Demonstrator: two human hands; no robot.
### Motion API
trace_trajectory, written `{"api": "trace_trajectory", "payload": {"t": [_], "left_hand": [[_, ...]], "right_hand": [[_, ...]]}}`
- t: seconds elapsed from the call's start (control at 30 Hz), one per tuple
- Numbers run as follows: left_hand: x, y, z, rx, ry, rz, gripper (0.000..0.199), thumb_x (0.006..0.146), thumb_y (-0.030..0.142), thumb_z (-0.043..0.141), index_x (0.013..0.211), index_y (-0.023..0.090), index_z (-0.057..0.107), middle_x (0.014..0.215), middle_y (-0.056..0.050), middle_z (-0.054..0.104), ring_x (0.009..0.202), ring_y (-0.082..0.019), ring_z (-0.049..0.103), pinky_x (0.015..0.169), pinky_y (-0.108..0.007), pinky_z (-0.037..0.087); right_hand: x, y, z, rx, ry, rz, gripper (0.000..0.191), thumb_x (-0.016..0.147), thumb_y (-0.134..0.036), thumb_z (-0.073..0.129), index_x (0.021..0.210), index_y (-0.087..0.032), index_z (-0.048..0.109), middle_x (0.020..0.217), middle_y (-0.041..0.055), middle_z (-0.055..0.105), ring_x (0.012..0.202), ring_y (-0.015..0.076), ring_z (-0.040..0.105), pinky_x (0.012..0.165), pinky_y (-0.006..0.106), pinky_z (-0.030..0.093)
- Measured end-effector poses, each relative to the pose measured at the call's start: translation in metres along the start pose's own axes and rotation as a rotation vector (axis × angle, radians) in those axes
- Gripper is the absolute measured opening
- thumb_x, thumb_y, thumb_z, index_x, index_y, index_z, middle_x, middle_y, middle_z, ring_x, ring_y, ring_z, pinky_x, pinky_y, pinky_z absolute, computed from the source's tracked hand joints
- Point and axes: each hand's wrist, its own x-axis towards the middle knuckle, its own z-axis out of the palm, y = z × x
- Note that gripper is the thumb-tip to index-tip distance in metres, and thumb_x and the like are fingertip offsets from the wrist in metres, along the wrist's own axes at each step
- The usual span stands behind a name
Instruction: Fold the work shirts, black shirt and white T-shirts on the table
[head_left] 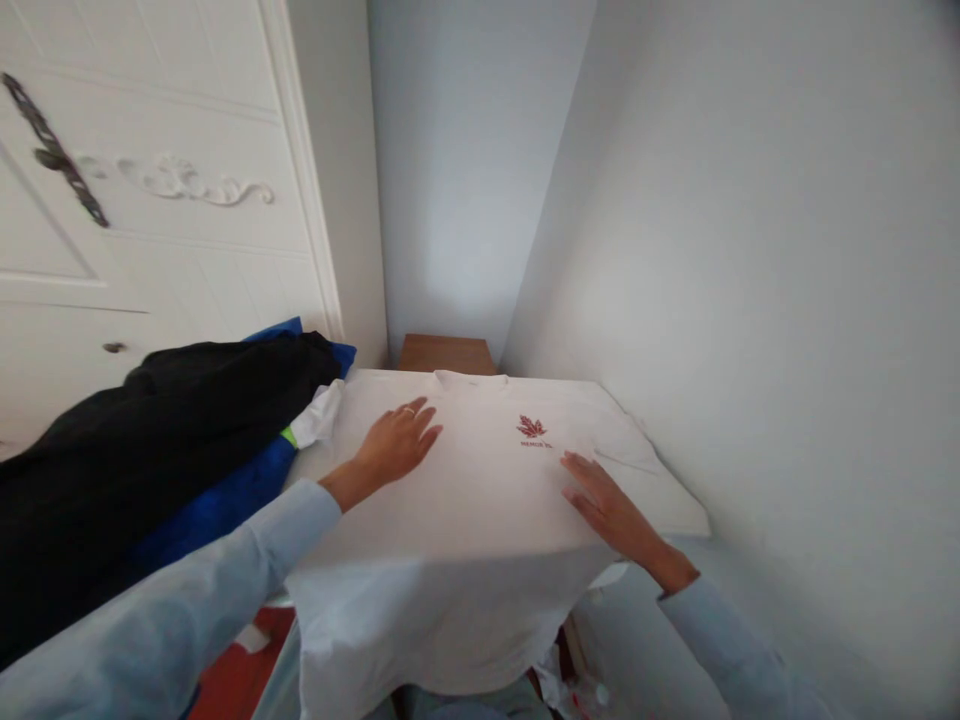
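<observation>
A white T-shirt (465, 500) lies spread face up on a table, its neckline at the far edge and its lower hem hanging over the near edge. A red maple leaf print (531, 427) with small lettering sits on its chest. My left hand (399, 440), with a ring on one finger, rests flat on the left chest area, fingers stretched out. Just below the leaf print, my right hand (604, 500) lies on or just above the cloth with its fingers extended. Neither hand grips anything.
Black clothing (187, 400) and blue cloth (225, 505) are piled at the left. Behind them stands a white wardrobe (187, 120). A pale wall (750, 250) runs close along the right. A brown wooden piece (445, 352) is beyond the table's far edge.
</observation>
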Motion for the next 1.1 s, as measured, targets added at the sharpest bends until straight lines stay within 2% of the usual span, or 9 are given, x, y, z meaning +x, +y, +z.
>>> {"api": "trace_trajectory", "payload": {"t": [0.13, 0.3, 0.4, 0.53, 0.63, 0.73, 0.83, 0.97, 1.1], "left_hand": [[-0.028, -0.002, 0.027, -0.048, -0.091, 0.065, 0.064, 0.101, 0.058, 0.039, 0.148, 0.016, 0.05, 0.158, -0.019, 0.043, 0.149, -0.033, 0.036, 0.119, -0.05, 0.033], [-0.039, -0.018, 0.043, -0.072, -0.072, -0.036, 0.061, 0.104, 0.052, 0.032, 0.147, 0.013, 0.051, 0.156, -0.02, 0.046, 0.146, -0.031, 0.041, 0.121, -0.047, 0.031], [-0.038, -0.021, 0.042, -0.089, -0.054, -0.026, 0.06, 0.105, 0.051, 0.03, 0.144, 0.012, 0.054, 0.154, -0.02, 0.049, 0.145, -0.029, 0.043, 0.121, -0.046, 0.031], [-0.037, -0.022, 0.042, -0.119, -0.052, -0.032, 0.056, 0.106, 0.046, 0.027, 0.141, 0.014, 0.057, 0.152, -0.017, 0.052, 0.144, -0.027, 0.045, 0.121, -0.045, 0.032], [-0.037, -0.021, 0.041, -0.113, -0.043, -0.031, 0.055, 0.107, 0.044, 0.026, 0.139, 0.014, 0.058, 0.15, -0.017, 0.054, 0.144, -0.026, 0.046, 0.121, -0.044, 0.033], [-0.038, -0.017, 0.036, -0.06, -0.061, -0.014, 0.055, 0.106, 0.045, 0.029, 0.141, 0.012, 0.055, 0.151, -0.019, 0.052, 0.145, -0.027, 0.044, 0.121, -0.043, 0.032], [-0.038, -0.014, 0.031, -0.041, -0.083, -0.005, 0.055, 0.106, 0.045, 0.03, 0.142, 0.011, 0.054, 0.152, -0.019, 0.05, 0.145, -0.027, 0.043, 0.121, -0.043, 0.033], [-0.036, -0.014, 0.03, -0.068, -0.097, -0.021, 0.053, 0.105, 0.045, 0.032, 0.142, 0.014, 0.054, 0.153, -0.017, 0.05, 0.145, -0.028, 0.043, 0.121, -0.045, 0.034], [-0.034, -0.016, 0.033, -0.088, -0.116, -0.043, 0.055, 0.105, 0.046, 0.032, 0.142, 0.013, 0.054, 0.155, -0.017, 0.048, 0.146, -0.028, 0.041, 0.122, -0.044, 0.031]], "right_hand": [[-0.043, 0.016, 0.003, -0.014, 0.025, 0.085, 0.05, 0.103, -0.046, 0.038, 0.149, -0.031, 0.05, 0.156, 0.0088, 0.047, 0.147, 0.0286, 0.04, 0.123, 0.064, 0.024], [-0.079, 0.039, -0.001, -0.04, 0.062, 0.191, 0.053, 0.102, -0.049, 0.035, 0.151, -0.032, 0.047, 0.161, 0.0075, 0.04, 0.152, 0.0303, 0.031, 0.124, 0.067, 0.018], [-0.101, 0.038, 0.006, -0.004, 0.21, 0.291, 0.06, 0.1, -0.053, 0.039, 0.155, -0.03, 0.04, 0.162, 0.0098, 0.039, 0.153, 0.0324, 0.027, 0.124, 0.067, 0.017], [-0.131, 0.017, 0.043, 0.221, 0.524, 0.534, 0.068, 0.098, -0.054, 0.041, 0.16, -0.033, 0.021, 0.167, 0.0063, 0.029, 0.152, 0.0339, 0.031, 0.121, 0.064, 0.033], [-0.147, -0.003, 0.088, 0.444, 0.661, 0.668, 0.062, 0.099, -0.052, 0.04, 0.157, -0.036, 0.025, 0.159, 0.0085, 0.044, 0.14, 0.0342, 0.049, 0.111, 0.061, 0.048], [-0.15, -0.023, 0.125, 0.641, 0.545, 0.708, 0.055, 0.096, -0.053, 0.049, 0.147, -0.034, 0.043, 0.137, 0.0103, 0.065, 0.124, 0.0337, 0.064, 0.102, 0.058, 0.056], [-0.148, -0.043, 0.134, 0.967, 0.349, 0.68, 0.046, 0.089, -0.055, 0.057, 0.128, -0.03, 0.063, 0.12, 0.0088, 0.075, 0.112, 0.0339, 0.071, 0.094, 0.056, 0.061], [-0.153, -0.059, 0.106, 1.37, 0.152, 0.71, 0.042, 0.075, -0.05, 0.078, 0.106, -0.022, 0.075, 0.108, 0.0112, 0.079, 0.103, 0.034, 0.074, 0.097, 0.053, 0.057], [-0.174, -0.052, 0.074, 1.458, 0.127, 0.739, 0.047, 0.061, -0.043, 0.09, 0.101, -0.022, 0.077, 0.105, 0.0103, 0.08, 0.102, 0.0336, 0.072, 0.105, 0.052, 0.049]]}}
